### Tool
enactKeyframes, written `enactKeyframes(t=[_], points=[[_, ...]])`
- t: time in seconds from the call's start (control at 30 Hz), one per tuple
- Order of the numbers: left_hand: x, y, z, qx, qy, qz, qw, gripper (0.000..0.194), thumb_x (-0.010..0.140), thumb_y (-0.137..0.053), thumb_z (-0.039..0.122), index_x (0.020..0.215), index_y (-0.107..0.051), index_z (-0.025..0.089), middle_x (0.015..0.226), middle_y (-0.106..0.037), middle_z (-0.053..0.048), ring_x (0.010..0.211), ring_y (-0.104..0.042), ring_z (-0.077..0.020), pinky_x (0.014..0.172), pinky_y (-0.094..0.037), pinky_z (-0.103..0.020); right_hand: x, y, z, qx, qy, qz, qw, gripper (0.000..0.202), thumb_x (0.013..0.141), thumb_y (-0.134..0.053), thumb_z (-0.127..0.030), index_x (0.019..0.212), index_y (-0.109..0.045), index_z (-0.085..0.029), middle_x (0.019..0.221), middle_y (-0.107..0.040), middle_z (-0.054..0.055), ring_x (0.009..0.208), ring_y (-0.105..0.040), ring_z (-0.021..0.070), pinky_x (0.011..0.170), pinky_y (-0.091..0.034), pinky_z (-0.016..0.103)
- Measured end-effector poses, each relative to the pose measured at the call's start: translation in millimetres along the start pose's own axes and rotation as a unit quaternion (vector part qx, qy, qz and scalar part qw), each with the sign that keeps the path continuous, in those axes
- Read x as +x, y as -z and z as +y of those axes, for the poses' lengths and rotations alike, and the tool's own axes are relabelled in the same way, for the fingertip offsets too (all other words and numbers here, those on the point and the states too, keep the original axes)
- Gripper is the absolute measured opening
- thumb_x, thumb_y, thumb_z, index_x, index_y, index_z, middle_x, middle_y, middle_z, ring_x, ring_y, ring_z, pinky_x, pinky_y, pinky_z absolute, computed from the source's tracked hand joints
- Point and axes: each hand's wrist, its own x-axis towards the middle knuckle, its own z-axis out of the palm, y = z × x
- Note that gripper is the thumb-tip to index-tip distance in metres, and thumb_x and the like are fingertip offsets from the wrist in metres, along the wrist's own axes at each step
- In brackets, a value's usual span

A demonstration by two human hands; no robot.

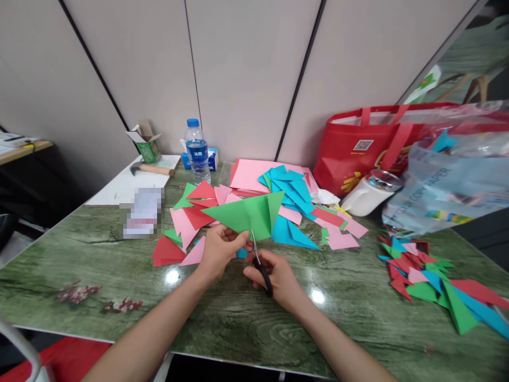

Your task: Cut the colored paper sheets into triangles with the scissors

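Note:
My left hand (220, 248) pinches the lower edge of a creased green paper sheet (238, 213), holding it up above the table. In my right hand (274, 273) are black-handled scissors (262, 273), fingers wrapped round the handle. The scissor blades point up and meet the sheet's lower edge near my left fingertips. Behind and around the green sheet lie red, pink, green and blue paper pieces, among them a blue folded triangle (292, 234) and a red piece (169, 251) near my left wrist.
A water bottle (198, 154), a small green box (148, 146) and a hammer (153, 169) stand or lie at the back left. To the right are a red bag (342, 143), a white mug (368, 195), a plastic bag (433, 185) and a heap of cut paper (417, 276).

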Motion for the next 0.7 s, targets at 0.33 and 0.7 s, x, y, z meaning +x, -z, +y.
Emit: enactKeyframes(t=[0.33, 0.7], points=[[4.8, 3.4, 1.2, 0.000, -0.012, -0.001, 1.000, 0.019, 0.067, -0.071, 0.028, 0.064, -0.059, 0.013, 0.051, -0.061, 0.002, 0.039, -0.051, -0.0074, 0.041, -0.040, -0.019, 0.7, 0.3, 2.2, -0.011, -0.003, 0.027, 1.000, 0.040, 0.063, -0.069, -0.053, 0.074, -0.057, -0.016, 0.050, -0.045, -0.006, 0.044, -0.043, 0.0095, 0.043, -0.034, 0.021], [4.0, 3.2, 2.9, -0.009, 0.006, -0.020, 1.000, 0.015, 0.068, -0.070, 0.023, 0.064, -0.062, 0.010, 0.050, -0.065, -0.001, 0.044, -0.059, -0.0119, 0.049, -0.048, -0.021, -0.2, 1.7, 1.9, 0.006, 0.035, -0.005, 0.999, 0.040, 0.067, -0.070, -0.047, 0.088, -0.056, -0.016, 0.065, -0.050, -0.003, 0.057, -0.045, 0.0112, 0.053, -0.034, 0.024]])
